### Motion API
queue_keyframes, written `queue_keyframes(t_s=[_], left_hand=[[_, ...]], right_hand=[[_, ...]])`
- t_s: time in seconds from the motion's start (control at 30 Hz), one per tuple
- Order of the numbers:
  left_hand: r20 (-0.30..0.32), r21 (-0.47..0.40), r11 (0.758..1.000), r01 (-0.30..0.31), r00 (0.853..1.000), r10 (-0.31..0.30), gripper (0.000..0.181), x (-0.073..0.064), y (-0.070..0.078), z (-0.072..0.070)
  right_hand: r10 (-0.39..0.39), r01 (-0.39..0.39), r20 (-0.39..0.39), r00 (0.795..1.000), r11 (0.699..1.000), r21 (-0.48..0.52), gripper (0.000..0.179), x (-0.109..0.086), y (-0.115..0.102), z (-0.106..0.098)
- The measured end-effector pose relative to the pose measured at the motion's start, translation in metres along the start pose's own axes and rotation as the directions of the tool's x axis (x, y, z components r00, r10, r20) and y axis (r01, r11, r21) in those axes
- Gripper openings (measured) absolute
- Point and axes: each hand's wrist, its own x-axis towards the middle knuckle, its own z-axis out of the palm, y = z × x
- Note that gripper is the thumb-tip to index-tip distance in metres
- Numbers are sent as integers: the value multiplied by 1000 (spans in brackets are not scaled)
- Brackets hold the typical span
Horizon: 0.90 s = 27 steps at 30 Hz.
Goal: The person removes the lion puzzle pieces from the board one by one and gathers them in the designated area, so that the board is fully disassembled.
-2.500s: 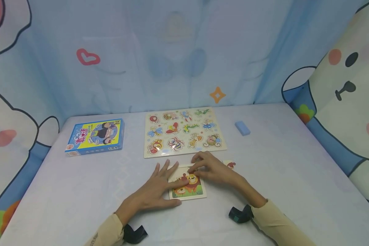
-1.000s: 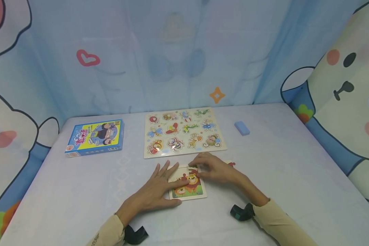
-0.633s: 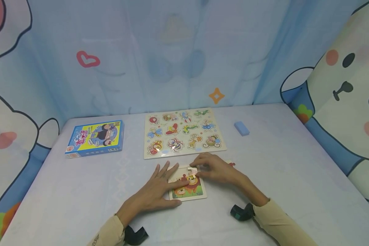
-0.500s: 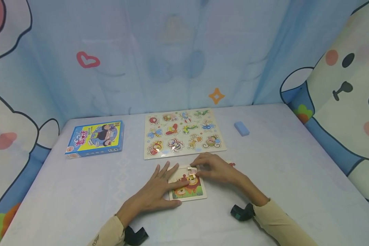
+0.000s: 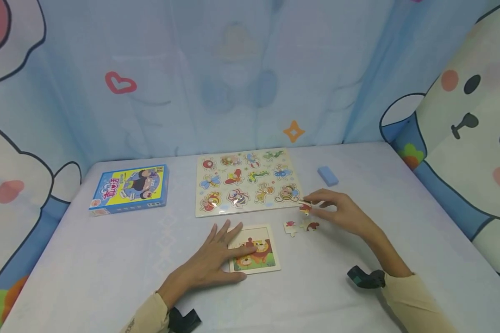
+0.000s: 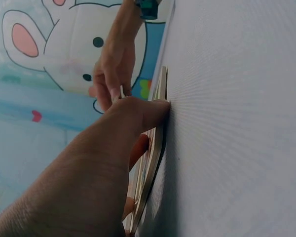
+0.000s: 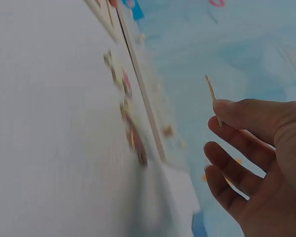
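A small square lion jigsaw puzzle (image 5: 266, 261) in a wooden frame lies on the table, its upper part showing bare pale wood. Spread fingers of my left hand (image 5: 210, 259) rest on it, with the thumb along its lower edge. To the right, above the table, my right hand (image 5: 346, 213) pinches a puzzle piece (image 5: 305, 208) between thumb and index finger; the right wrist view shows this thin piece (image 7: 213, 91) edge-on. Beneath that hand lie two loose puzzle pieces, a pale one with a red mark (image 5: 290, 227) and a brown-red one (image 5: 311, 225).
Behind the lion puzzle lies a large board (image 5: 246, 185) with insect pictures. A blue and yellow box (image 5: 129, 189) sits at the left, and a small blue block (image 5: 328, 176) at the back right. A printed curtain (image 5: 233, 92) hangs behind the table.
My right hand has left the puzzle's upper right corner and moved right and up with a piece, baring wood there. Two loose pieces it covered now show. My left hand has stayed put.
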Motion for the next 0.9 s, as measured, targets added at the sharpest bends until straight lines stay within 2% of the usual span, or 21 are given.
queue_keyframes(t_s=[0.2, 0.37, 0.5, 0.73, 0.9], left_hand=[[-4, -3, 1000, 3, 1000, -3, 61, -1, -2, 0], [-2, -7, 1000, 2, 1000, -2, 61, -1, -1, 0], [-3, -9, 1000, 4, 1000, -4, 61, -1, 0, 0], [-4, -15, 1000, 2, 1000, -2, 61, -2, 0, 0], [-1, -13, 1000, 0, 1000, 0, 61, -1, -1, 1]], right_hand=[[91, -91, -1, 996, 992, -85, 32, -24, 26, -19], [133, -130, 12, 991, 983, -128, 30, -34, 41, -24], [135, -131, 20, 991, 981, -144, 29, -37, 41, -23], [81, -76, 8, 997, 967, -243, 30, -38, 36, -19], [107, -100, 11, 994, 957, -271, 31, -38, 34, -17]])
